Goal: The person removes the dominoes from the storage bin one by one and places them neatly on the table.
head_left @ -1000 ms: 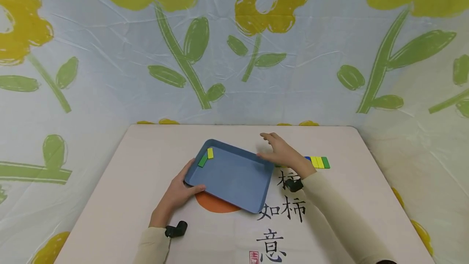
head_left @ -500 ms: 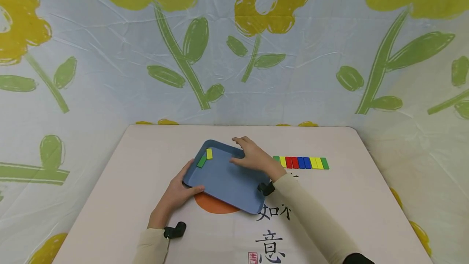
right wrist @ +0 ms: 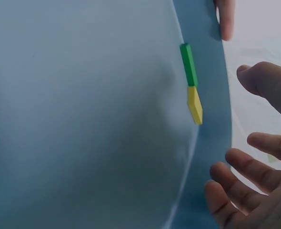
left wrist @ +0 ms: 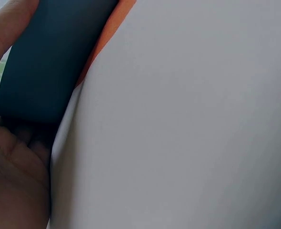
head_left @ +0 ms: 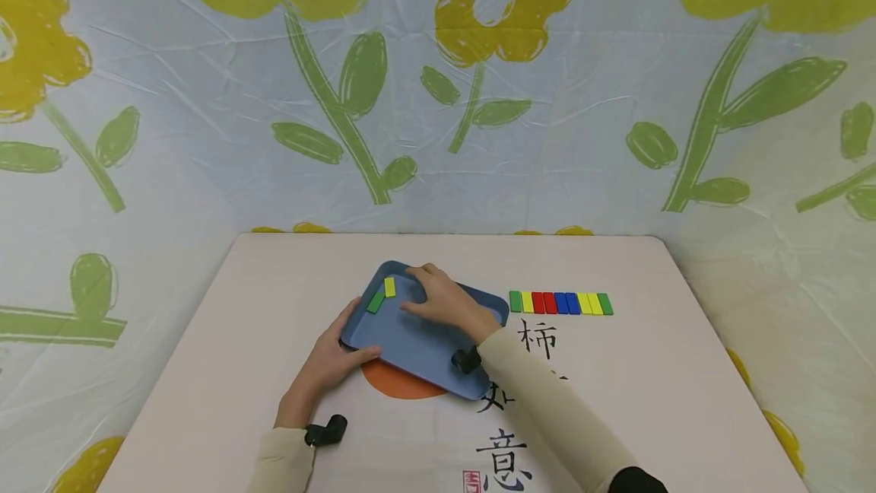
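Note:
A blue tray [head_left: 411,342] lies at a slant on the table. My left hand [head_left: 330,362] grips its left corner, the thumb over the near rim; in the left wrist view the other fingers reach beneath the tray's edge. Inside, at the far left, are a yellow tile [head_left: 390,287] and a green tile [head_left: 376,302], close together. Over the tray hovers my right hand [head_left: 443,300], to the right of the two tiles. Its thumb and fingers are spread and hold nothing, as the right wrist view shows.
A row of green, yellow, red and blue tiles [head_left: 561,303] stands side by side right of the tray. The pale table cover [head_left: 274,280] bears black brush characters [head_left: 505,451] and an orange shape [head_left: 397,382] partly under the tray. A flower-print cloth [head_left: 547,158] hangs behind.
My right hand has moved left from beside the row of tiles to over the tray, near the two tiles in it. The row is uncovered now. My left hand keeps its grip.

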A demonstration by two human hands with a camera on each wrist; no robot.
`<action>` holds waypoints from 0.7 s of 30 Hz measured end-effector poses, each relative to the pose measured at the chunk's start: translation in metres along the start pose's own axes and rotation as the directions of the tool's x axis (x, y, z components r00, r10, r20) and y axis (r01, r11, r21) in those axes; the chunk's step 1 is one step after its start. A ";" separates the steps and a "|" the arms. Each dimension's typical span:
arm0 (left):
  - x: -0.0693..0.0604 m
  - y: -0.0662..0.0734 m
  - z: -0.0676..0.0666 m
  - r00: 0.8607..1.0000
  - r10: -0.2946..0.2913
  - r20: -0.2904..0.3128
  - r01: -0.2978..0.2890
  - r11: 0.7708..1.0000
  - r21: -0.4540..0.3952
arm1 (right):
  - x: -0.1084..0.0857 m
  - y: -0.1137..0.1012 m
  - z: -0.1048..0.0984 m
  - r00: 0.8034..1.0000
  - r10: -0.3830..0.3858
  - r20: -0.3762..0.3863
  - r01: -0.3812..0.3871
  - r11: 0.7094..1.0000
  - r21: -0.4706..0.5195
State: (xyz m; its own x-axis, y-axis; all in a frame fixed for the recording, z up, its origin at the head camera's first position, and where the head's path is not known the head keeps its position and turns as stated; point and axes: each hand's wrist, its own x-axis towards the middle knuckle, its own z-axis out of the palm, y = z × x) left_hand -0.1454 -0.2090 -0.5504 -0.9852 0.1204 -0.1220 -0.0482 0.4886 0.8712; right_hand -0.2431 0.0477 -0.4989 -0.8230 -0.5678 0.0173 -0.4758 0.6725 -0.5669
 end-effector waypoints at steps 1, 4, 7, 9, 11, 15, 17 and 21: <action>0.000 0.000 0.000 1.000 0.002 0.000 -0.002 1.000 0.000 | 0.002 -0.002 0.002 1.000 0.004 0.006 -0.004 1.000 0.000; 0.000 0.001 0.000 1.000 0.005 -0.002 -0.005 1.000 0.002 | 0.007 -0.005 0.010 0.999 0.024 0.021 -0.024 1.000 -0.017; 0.000 0.000 0.000 1.000 0.005 -0.003 -0.005 1.000 0.002 | 0.013 -0.009 0.016 0.998 0.044 0.035 -0.043 0.998 -0.036; 0.000 0.000 0.000 1.000 0.006 -0.003 -0.006 1.000 0.003 | 0.018 -0.010 0.021 0.998 0.056 0.040 -0.054 0.997 -0.058; 0.000 -0.001 0.000 1.000 0.006 -0.002 -0.006 1.000 0.003 | 0.021 -0.012 0.024 0.997 0.069 0.041 -0.066 0.995 -0.079; -0.001 -0.002 0.001 1.000 0.003 -0.006 -0.003 1.000 -0.006 | 0.025 -0.015 0.031 0.995 0.093 0.035 -0.089 0.990 -0.110; 0.000 -0.001 0.000 1.000 -0.001 -0.005 0.001 1.000 -0.008 | 0.028 -0.016 0.032 0.995 0.100 0.030 -0.096 0.988 -0.118; 0.001 0.001 0.000 1.000 -0.009 -0.007 0.009 1.000 0.006 | 0.034 -0.016 0.035 0.993 0.113 0.014 -0.110 0.981 -0.158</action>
State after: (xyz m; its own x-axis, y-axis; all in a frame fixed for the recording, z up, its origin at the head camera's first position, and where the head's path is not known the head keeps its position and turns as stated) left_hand -0.1462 -0.2082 -0.5499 -0.9858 0.1099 -0.1267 -0.0563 0.4947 0.8673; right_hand -0.2527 0.0013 -0.5185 -0.8670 -0.4948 -0.0589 -0.4257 0.7970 -0.4285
